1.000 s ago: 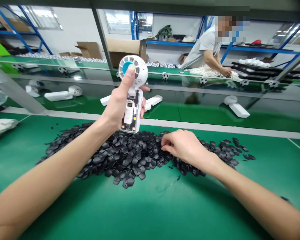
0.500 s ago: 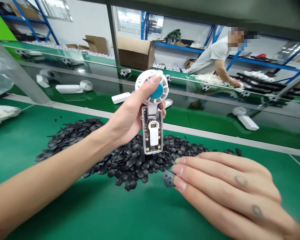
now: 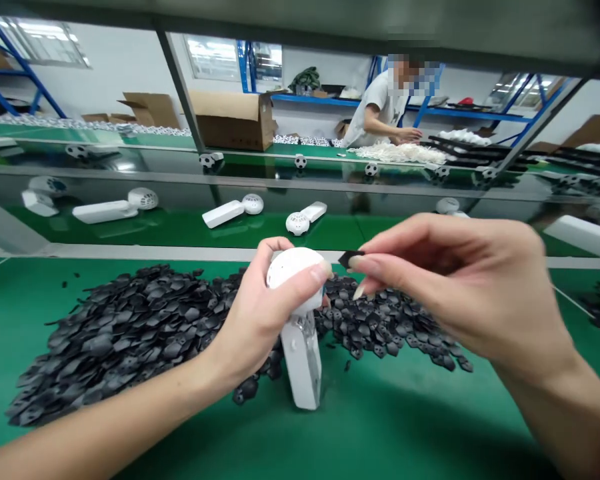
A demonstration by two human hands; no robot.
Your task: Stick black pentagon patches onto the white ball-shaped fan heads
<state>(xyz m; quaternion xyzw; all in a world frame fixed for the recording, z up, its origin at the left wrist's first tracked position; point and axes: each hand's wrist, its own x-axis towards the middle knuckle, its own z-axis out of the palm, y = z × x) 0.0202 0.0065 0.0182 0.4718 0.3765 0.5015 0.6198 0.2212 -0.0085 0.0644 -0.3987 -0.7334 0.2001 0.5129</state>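
My left hand (image 3: 265, 300) is wrapped round the head of a white handheld fan (image 3: 303, 367), thumb on top of the round white shell. The fan's handle points down, its plain white side showing. Between the thumb and fingertips of my right hand (image 3: 460, 287) is a small black piece (image 3: 350, 258), just right of the fan head and not touching it. Under and behind both hands, a heap of black pentagonal pieces (image 3: 150, 327) is spread over the green work surface (image 3: 380, 427).
Beyond a pale rail (image 3: 180, 253), white fans (image 3: 225, 213) lie on a green belt. Farther back are football-patterned fans (image 3: 371, 169), a cardboard box (image 3: 235, 127), and a person (image 3: 375, 113) at another table. At the right edge is another fan (image 3: 585, 235).
The fan has turned from its grille and clear-faced handle side to its white shell, and sits lower. My right hand has risen towards the fan head with the black piece. The view has shifted.
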